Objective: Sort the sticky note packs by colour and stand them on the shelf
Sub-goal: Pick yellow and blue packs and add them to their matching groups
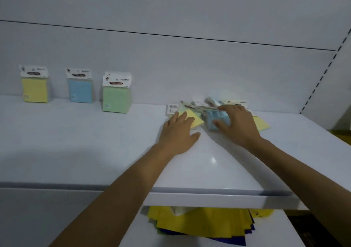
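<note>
Sitting inside R hand (pixel 238 126) grip: blue pack (pixel 210 117).

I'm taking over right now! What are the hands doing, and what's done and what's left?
Your left grip lies flat on a lying yellow sticky note pack. Your right grip holds a light blue sticky note pack in the jumbled pile.
Done: a standing yellow pack, standing blue pack and standing green pack on the white shelf.
Left: sort the pile, stand each by its colour.
</note>
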A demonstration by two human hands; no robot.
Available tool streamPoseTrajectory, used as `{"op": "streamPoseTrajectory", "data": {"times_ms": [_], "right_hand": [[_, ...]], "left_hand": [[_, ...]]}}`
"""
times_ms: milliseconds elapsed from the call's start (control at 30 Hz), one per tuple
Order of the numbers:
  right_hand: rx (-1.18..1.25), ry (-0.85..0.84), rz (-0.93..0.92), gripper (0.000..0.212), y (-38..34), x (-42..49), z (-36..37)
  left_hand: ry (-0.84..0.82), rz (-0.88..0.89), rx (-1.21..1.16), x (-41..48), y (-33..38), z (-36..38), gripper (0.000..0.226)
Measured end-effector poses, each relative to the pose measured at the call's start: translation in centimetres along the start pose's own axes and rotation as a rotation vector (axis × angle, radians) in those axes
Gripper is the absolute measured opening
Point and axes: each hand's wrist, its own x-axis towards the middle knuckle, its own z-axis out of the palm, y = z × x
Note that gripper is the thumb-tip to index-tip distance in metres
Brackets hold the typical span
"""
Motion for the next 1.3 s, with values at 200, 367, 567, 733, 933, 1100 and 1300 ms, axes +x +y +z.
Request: {"op": "streamPoseTrajectory", "data": {"times_ms": [200, 367, 567, 733, 933, 1100, 1300], "right_hand": [[-0.020, -0.064, -0.011, 0.061, 2.8, -1.6, 1.7], [-0.101, -0.029, 0.128, 0.071, 3.6, -2.2, 1.7], [0.221, 0.058, 0.125, 0.058, 2.6, -2.4, 0.6], [0.530, 0.172, 0.007, 0.058, 1.7, -2.9, 0.1], [0.541, 0.378, -0.097, 0.066, 1.6, -2.8, -0.5], [0.332, 0.385, -0.178, 0.070, 1.7, -2.7, -0.1], [0.547, 0.339, -0.002, 0.073, 1.8, -3.0, -0.1]], "left_hand": [[0.231, -0.039, -0.357, -1.1, -1.0, -0.2, 0.023], [0.120, -0.277, -0.264, -0.6, -1.4, -0.2, 0.061], [0.301, -0.291, -0.559, -0.8, -1.6, -0.8, 0.041], [0.352, -0.295, -0.596, -0.7, -1.9, -0.7, 0.051], [0.392, -0.131, -0.805, -0.8, -1.7, -0.8, 0.084], [0.404, -0.320, -0.150, -0.9, -1.0, -0.5, 0.091], [0.202, -0.239, -0.597, -1.0, -1.0, -0.5, 0.084]]}}
